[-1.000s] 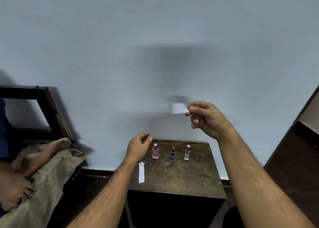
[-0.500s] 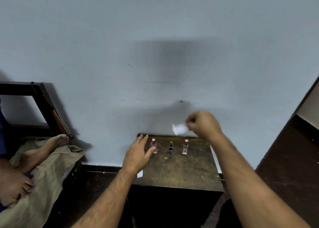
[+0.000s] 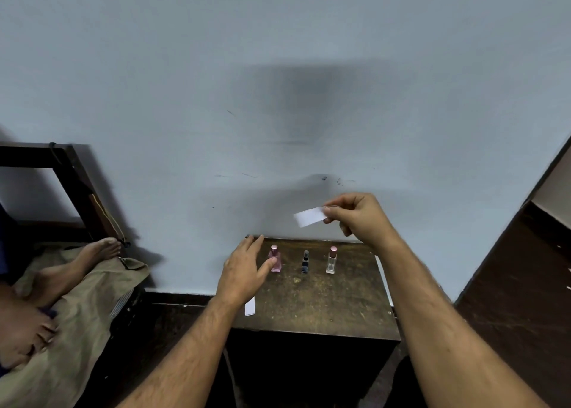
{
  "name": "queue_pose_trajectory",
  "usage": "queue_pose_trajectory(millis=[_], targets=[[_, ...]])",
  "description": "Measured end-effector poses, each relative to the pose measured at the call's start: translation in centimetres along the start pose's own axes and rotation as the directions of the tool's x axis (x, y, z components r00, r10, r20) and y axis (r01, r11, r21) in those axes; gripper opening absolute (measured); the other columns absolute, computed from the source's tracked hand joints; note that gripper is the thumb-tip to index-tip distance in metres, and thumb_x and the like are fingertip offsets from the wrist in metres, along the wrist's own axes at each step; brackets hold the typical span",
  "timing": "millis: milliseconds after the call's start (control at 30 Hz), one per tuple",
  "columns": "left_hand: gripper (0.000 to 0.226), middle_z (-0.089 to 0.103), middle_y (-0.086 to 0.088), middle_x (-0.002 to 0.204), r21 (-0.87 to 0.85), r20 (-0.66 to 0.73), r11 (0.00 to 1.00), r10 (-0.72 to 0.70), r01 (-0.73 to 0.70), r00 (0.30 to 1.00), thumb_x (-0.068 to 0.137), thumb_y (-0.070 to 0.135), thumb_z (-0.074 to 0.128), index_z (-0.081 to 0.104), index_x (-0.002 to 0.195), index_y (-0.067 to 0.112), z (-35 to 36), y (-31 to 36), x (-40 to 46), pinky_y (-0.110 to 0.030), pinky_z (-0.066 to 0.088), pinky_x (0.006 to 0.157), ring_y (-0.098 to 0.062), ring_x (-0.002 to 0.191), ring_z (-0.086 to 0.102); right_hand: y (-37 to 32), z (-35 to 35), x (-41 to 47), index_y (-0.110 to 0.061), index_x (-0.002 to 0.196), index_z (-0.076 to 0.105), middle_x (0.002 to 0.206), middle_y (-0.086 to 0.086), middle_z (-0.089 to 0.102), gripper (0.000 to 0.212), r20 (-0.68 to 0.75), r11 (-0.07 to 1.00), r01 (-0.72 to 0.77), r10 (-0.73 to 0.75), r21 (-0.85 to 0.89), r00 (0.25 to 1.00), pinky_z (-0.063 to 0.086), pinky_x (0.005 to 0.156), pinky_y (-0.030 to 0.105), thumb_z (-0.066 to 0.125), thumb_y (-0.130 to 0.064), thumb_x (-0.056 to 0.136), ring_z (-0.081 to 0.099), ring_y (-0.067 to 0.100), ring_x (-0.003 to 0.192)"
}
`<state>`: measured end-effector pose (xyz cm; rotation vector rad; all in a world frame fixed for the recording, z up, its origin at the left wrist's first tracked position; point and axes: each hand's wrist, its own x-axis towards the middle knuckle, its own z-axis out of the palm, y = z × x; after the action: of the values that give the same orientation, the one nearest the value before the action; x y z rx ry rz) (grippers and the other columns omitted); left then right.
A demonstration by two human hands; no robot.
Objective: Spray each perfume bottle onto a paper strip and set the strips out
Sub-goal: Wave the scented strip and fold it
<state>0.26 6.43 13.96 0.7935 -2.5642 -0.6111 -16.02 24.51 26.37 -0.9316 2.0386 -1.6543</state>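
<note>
Three small perfume bottles stand in a row at the back of a dark wooden table [image 3: 324, 309]: a pink bottle [image 3: 274, 258], a dark blue bottle [image 3: 305, 262] and a clear bottle with a pink cap [image 3: 331, 261]. My right hand [image 3: 358, 217] pinches a white paper strip [image 3: 310, 216] in the air above the bottles. With fingers spread, my left hand [image 3: 244, 270] hovers just left of the pink bottle, its thumb close to the glass. Another white strip [image 3: 250, 306] lies at the table's left edge, partly hidden by my left wrist.
A pale wall [image 3: 278, 83] rises right behind the table. At the left, another person's bare feet [image 3: 99, 251] rest on a tan cloth [image 3: 77, 315] beside a dark wooden frame [image 3: 71, 185]. Dark flooring [image 3: 522, 299] lies to the right.
My right hand dropped with the strip and now holds it flat and steady above the bottles. My left hand opened and moved toward the pink bottle.
</note>
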Motion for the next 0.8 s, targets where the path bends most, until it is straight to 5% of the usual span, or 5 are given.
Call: queue_pose_trajectory(millis=[267,400,633,733,800], targets=[[0.061,0.032,-0.001,0.157,-0.025,0.007,0.999,-0.027,0.027,1.000,0.096,0.044,0.053,0.035,0.150,0.022,-0.6,0.4,0.4,-0.038,0.028,0.116,-0.017,0.145,0.028,-2.3,-0.6,-0.4,-0.007,0.085,0.069,0.065,0.008,0.066,0.008,0.178,0.890,-0.046,-0.040,0.454,0.983,0.041,0.044,0.024,0.069,-0.009,0.077,0.041,0.013,0.041],[0.060,0.034,-0.001,0.156,-0.038,0.007,0.999,-0.028,0.028,1.000,0.095,0.042,0.054,0.037,0.149,0.022,-0.7,0.5,0.4,-0.038,0.029,0.116,-0.017,0.144,0.030,-0.7,0.0,-0.1,-0.016,0.091,0.076,0.073,0.001,0.073,0.008,-0.034,0.865,0.196,-0.238,-0.462,0.971,0.041,0.055,0.020,0.070,-0.013,0.086,0.055,0.001,0.051],[0.057,0.037,-0.001,0.155,-0.042,0.000,0.999,-0.015,0.015,1.000,0.095,0.039,0.056,0.042,0.147,0.021,-0.7,0.9,0.5,-0.037,0.029,0.115,-0.017,0.143,0.032,-3.0,-0.2,-1.0,-0.005,0.089,0.070,0.067,0.011,0.067,0.011,0.241,0.890,0.020,-0.145,0.455,0.960,0.038,0.043,0.023,0.068,-0.007,0.078,0.037,0.013,0.038],[0.054,0.040,-0.001,0.153,-0.037,-0.011,0.999,-0.008,0.007,1.000,0.095,0.038,0.056,0.044,0.145,0.020,-0.7,0.9,0.6,-0.037,0.029,0.115,-0.017,0.143,0.031,-1.8,-0.3,-0.2,-0.012,0.093,0.073,0.073,0.005,0.071,0.010,0.087,0.979,0.096,-0.081,-0.181,0.993,0.046,0.050,0.026,0.068,-0.010,0.084,0.053,0.017,0.050],[0.054,0.041,-0.002,0.152,-0.040,-0.007,0.999,-0.004,0.004,1.000,0.095,0.037,0.056,0.045,0.145,0.019,-0.7,0.9,0.6,-0.037,0.028,0.116,-0.017,0.143,0.031,-0.9,-0.1,0.0,-0.021,0.091,0.075,0.079,-0.002,0.073,0.011,-0.043,0.698,0.130,-0.224,-0.704,0.974,0.051,0.064,0.029,0.067,-0.019,0.085,0.064,0.017,0.070]])
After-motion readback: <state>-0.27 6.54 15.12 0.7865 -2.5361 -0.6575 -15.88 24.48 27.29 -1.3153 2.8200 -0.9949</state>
